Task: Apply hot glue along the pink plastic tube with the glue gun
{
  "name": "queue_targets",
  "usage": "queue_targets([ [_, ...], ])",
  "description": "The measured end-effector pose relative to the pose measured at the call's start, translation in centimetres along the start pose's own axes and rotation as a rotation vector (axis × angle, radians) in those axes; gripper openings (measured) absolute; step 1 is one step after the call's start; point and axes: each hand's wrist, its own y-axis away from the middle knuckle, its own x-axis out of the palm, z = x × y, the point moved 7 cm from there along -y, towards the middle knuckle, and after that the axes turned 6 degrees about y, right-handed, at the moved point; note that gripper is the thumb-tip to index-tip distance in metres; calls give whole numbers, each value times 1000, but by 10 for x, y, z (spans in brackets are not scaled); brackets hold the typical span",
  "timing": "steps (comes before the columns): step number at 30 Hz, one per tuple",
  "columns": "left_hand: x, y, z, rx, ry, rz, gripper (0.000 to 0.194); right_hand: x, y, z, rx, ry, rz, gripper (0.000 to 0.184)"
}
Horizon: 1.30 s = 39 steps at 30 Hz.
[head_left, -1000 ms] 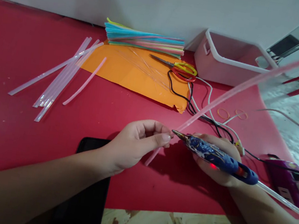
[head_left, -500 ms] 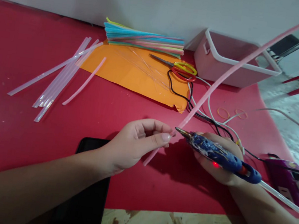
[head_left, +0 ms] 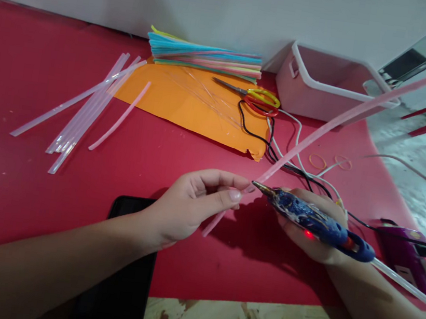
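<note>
While cords point(head_left: 298, 172) cross the tabletop point(head_left: 35, 199) beneath the strip point(head_left: 318, 135) and the bin point(head_left: 310, 103) stands behind its upper stretch, scissors point(head_left: 263, 97) lie partly on the orange sheet point(head_left: 192, 107), a coloured bundle point(head_left: 206, 58) at its back edge and clear sticks point(head_left: 89, 112) on the left. My left hand point(head_left: 195, 204) pinches the strip near its lower end; my right hand point(head_left: 300, 240) grips the glue gun point(head_left: 310, 220), its nozzle right by the pinch. The strip's long axis slants from lower left, below my fingers, to upper right, bowing slightly and leaving my view.
</note>
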Motion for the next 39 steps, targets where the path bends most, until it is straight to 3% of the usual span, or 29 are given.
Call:
queue_targets([
  [6,1,-1,-1,14,-19,7,14,-2,4,-4,61,27,-29,14],
  [18,-1,0,1,18,-55,20,22,-4,1,0,38,139,-44,13],
  [31,4,0,-2,24,-19,55,14,-3,-2,4,-3,99,-13,20],
  [39,1,0,0,24,-45,59,22,-4,-2,3,-6,74,-23,20],
])
